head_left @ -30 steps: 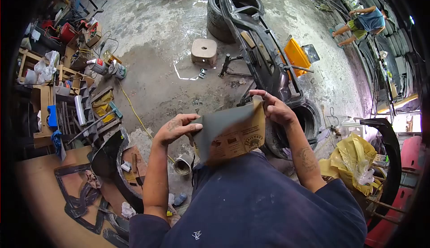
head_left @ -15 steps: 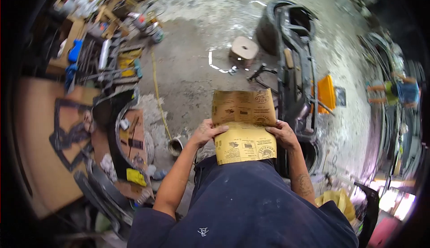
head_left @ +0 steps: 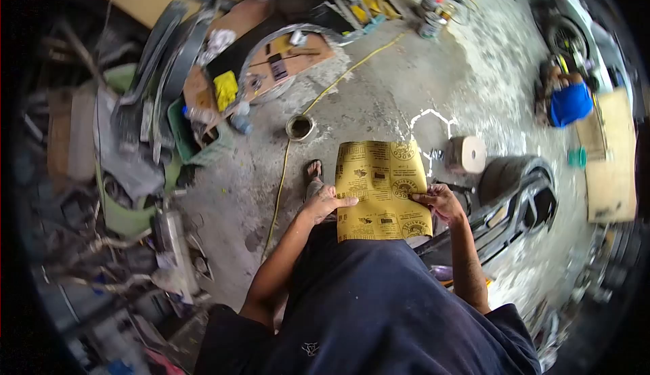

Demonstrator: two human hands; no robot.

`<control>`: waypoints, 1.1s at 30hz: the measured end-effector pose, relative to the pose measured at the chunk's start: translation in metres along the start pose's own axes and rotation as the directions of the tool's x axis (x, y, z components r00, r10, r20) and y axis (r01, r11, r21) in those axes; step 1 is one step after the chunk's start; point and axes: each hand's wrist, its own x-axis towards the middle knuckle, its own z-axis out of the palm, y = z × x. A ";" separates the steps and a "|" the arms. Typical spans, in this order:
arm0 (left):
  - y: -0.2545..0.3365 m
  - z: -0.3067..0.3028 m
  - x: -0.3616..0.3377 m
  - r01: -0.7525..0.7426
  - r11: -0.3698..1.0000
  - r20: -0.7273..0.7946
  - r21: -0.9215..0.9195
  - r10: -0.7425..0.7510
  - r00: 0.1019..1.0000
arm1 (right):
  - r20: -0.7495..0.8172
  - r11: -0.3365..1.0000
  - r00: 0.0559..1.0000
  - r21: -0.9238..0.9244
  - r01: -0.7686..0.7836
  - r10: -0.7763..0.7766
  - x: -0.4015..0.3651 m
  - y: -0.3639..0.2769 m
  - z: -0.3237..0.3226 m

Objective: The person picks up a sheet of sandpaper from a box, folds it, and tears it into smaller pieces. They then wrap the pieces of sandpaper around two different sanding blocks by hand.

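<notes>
At the centre of the frame, a printed yellow-brown paper sheet [head_left: 384,189] spans the space between two hands. The left hand [head_left: 328,203] pinches its left edge, thumb on the printed face; the right hand [head_left: 441,203] pinches the right edge likewise. Each grip is narrow, closed on the paper. The sheet is thin and smooth, its upper edge rounding away, its lower edge against or just above the dark cloth shirt [head_left: 399,287].

Rough, stained grey concrete floor [head_left: 261,172] runs left of the sheet toward a green plastic crate [head_left: 196,138], crossed by a thin yellow cord [head_left: 277,199]. A round, open-topped pot [head_left: 299,127] sits beside the cord, well apart from the left hand. Right of the sheet's upper part is a beige stool [head_left: 466,154] with rounded corners; farther right, a dark tyre [head_left: 518,172] and glossy black curved parts [head_left: 501,222] narrow the room beside the right hand. A crouching person [head_left: 569,102] in blue is at upper right.
</notes>
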 end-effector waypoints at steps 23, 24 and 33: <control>0.064 -0.222 -0.113 -0.281 0.951 -0.238 0.130 0.305 0.922 | 0.177 0.938 0.983 0.345 -0.012 -0.053 0.114 -0.048 0.263; 0.065 -0.233 -0.113 -0.262 0.945 -0.221 0.193 0.303 0.927 | 0.174 0.919 0.983 0.394 -0.012 -0.061 0.121 -0.050 0.266; 0.083 -0.269 -0.119 -0.397 0.897 -0.074 0.194 0.417 0.906 | 0.313 0.967 0.949 0.251 -0.045 -0.037 0.161 -0.069 0.266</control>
